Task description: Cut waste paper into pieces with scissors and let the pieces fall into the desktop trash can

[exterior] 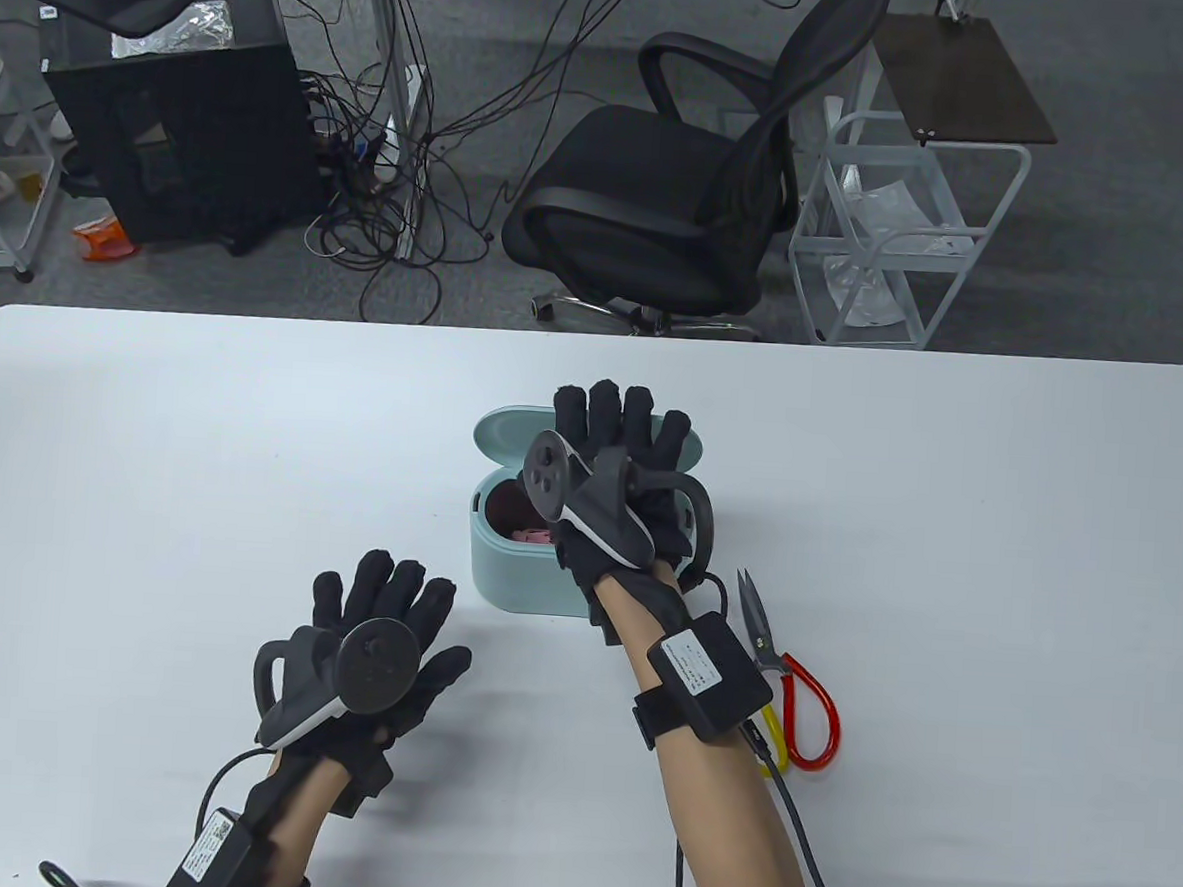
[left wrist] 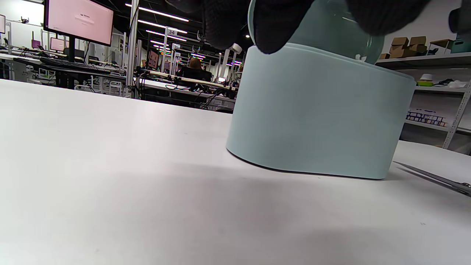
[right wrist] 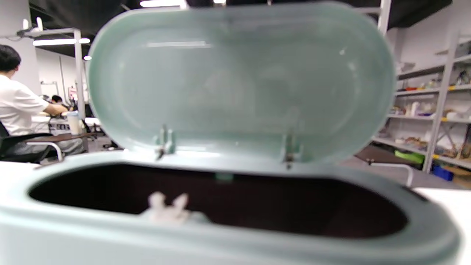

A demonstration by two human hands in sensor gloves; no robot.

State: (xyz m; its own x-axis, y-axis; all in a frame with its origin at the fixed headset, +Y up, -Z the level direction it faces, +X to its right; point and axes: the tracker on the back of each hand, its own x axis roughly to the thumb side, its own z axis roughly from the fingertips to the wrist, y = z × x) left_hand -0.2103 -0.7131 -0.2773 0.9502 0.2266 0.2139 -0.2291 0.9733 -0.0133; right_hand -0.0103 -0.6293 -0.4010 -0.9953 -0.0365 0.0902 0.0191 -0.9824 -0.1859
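Note:
A pale teal desktop trash can [exterior: 518, 579] stands mid-table with its lid [exterior: 507, 428] swung up at the back. Pink paper pieces [exterior: 531, 534] lie inside it; in the right wrist view pale pieces [right wrist: 167, 209] show at the rim [right wrist: 220, 239] below the upright lid [right wrist: 239, 84]. My right hand [exterior: 621, 413] hovers over the can, fingers straight, holding nothing. My left hand [exterior: 392, 597] is spread flat and low over the table, front left of the can [left wrist: 316, 117]; its fingertips [left wrist: 272, 33] hang in empty. The scissors [exterior: 788, 676], with red and yellow handles, lie right of my right forearm; one blade [left wrist: 438, 179] shows.
The white table [exterior: 946, 545] stretches wide on both sides. Beyond its far edge stand a black office chair [exterior: 666, 208], a white wire cart [exterior: 894, 242] and a computer tower [exterior: 180, 128] with floor cables. Sensor cables trail from both wrists to the near edge.

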